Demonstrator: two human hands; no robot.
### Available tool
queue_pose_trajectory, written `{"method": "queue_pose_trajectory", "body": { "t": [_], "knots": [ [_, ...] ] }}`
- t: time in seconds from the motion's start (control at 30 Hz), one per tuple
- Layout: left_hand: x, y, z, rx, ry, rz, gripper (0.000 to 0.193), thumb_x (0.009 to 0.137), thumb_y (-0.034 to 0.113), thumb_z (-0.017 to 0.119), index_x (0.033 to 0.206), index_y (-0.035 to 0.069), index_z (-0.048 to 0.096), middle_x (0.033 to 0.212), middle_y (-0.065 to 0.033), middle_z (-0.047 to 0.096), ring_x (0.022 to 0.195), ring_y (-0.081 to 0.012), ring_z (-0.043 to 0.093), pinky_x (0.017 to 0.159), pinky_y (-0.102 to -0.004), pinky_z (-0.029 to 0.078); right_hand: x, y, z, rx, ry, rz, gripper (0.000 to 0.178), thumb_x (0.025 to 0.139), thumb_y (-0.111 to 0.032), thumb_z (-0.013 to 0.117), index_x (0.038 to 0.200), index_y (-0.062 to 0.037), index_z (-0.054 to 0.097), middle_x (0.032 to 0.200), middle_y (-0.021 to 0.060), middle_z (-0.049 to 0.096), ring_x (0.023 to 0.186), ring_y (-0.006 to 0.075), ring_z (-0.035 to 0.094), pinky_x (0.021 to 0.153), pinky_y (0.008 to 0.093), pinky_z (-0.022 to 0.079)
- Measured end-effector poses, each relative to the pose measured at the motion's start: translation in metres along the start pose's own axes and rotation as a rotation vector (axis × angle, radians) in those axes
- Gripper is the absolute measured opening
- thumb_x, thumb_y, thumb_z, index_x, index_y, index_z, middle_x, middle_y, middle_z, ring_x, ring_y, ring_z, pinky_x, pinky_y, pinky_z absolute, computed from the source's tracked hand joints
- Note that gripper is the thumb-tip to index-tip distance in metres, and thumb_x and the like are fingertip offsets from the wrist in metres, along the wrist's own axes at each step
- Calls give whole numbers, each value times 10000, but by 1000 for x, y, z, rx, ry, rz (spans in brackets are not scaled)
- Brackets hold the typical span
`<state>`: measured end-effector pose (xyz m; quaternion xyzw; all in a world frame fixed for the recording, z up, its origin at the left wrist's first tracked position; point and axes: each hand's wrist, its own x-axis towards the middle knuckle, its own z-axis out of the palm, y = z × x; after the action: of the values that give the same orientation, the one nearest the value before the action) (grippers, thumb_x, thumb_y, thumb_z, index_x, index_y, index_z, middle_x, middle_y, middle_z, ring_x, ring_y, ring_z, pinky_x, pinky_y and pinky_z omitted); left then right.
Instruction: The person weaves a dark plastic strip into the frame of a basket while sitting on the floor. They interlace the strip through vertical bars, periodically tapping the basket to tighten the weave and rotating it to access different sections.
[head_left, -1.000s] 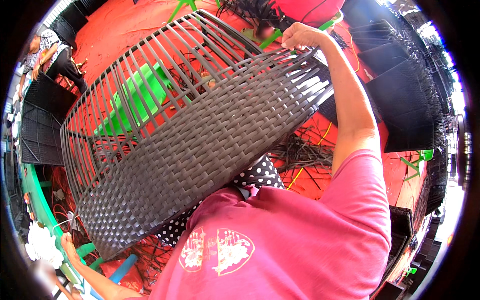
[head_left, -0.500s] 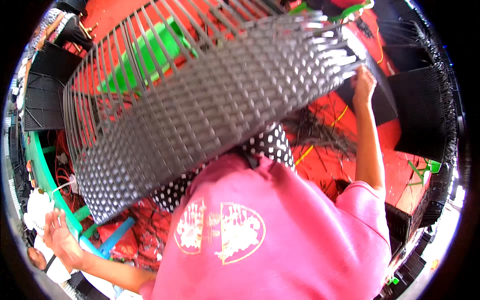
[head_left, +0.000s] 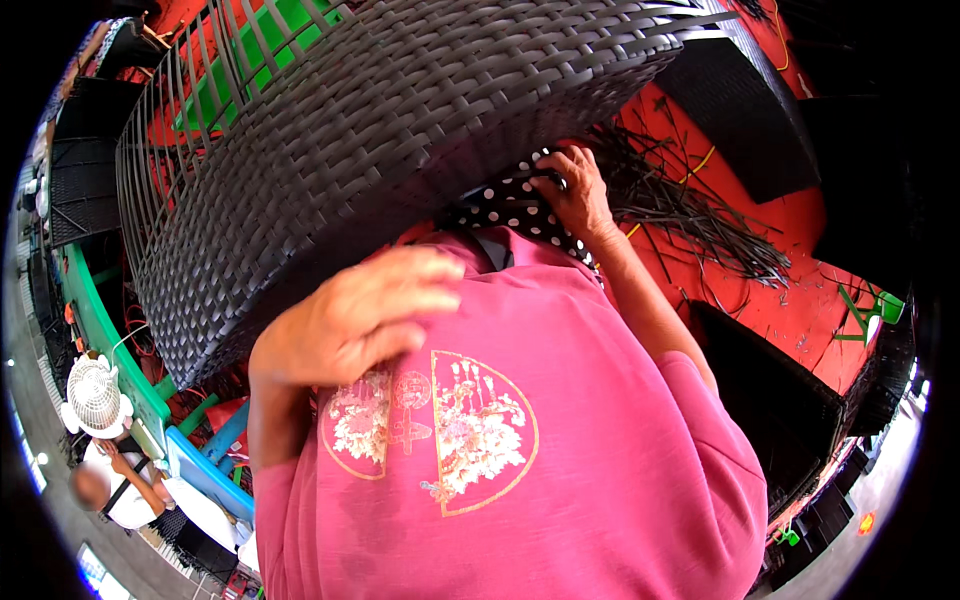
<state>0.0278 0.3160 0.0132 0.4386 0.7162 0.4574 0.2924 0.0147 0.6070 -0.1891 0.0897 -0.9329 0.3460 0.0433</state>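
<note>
A large dark woven wicker piece (head_left: 400,110) lies tilted across my lap, with unwoven strands (head_left: 165,170) standing out along its far left side. My left hand (head_left: 350,315), slightly blurred, hovers over the front of my pink shirt, just below the weave's near edge. It is empty, its thumb and fingers apart. My right hand (head_left: 578,190) is down at the black-and-white dotted cloth (head_left: 510,205) on my lap, beside the wicker's lower edge. Its fingers are curled in; what they hold, if anything, is hidden.
Loose dark strips (head_left: 700,220) are heaped on the red floor (head_left: 790,330) at right. Dark wicker panels (head_left: 735,110) stand around. Beyond the strands lies a green basin (head_left: 255,60). At left are a white fan (head_left: 95,395), a green edge (head_left: 100,330) and another person (head_left: 130,490).
My right hand has left the wicker's far right end and come down to the dotted cloth. My left hand has swung in from the far left to my shirt front.
</note>
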Motion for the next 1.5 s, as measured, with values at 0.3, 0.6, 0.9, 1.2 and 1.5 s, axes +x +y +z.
{"method": "queue_pose_trajectory", "body": {
  "t": [0.3,0.6,0.9,1.2,1.5],
  "knots": [
    [55,-21,4,-514,182,-323,175,915,145,553,946,-19,604,669,-7,576,601,-51,535,573,-185,436,21,-122,-138,555,-189,-115,144,679,26,685,819,16,652,720,69,606,679,126,574,596,246,433],
    [8,43,-91,-377,382,-421,218,854,158,623,778,-31,545,529,-8,460,432,-76,448,483,-226,439,26,18,-278,633,340,135,168,748,62,630,884,-31,665,804,-3,627,730,80,565,698,193,425],
    [68,53,-81,320,212,-106,61,788,14,593,818,-31,565,729,-193,579,651,-324,578,577,-361,436,87,-128,-236,-296,263,-311,283,786,-56,601,1069,-39,614,998,123,636,948,287,587,834,373,449],
    [90,65,-102,-2,166,-292,61,818,28,568,786,-24,566,589,-67,509,561,-101,482,534,-281,402,95,-177,-217,321,-366,-116,141,792,-35,622,923,17,620,703,143,624,652,258,640,577,307,489],
    [131,25,-118,-263,205,-284,164,893,108,562,767,5,583,592,21,512,552,-36,459,491,-221,393,135,-165,-194,172,-243,-387,172,767,-20,623,929,-6,569,713,138,563,670,331,582,578,383,465]
  ]
}}
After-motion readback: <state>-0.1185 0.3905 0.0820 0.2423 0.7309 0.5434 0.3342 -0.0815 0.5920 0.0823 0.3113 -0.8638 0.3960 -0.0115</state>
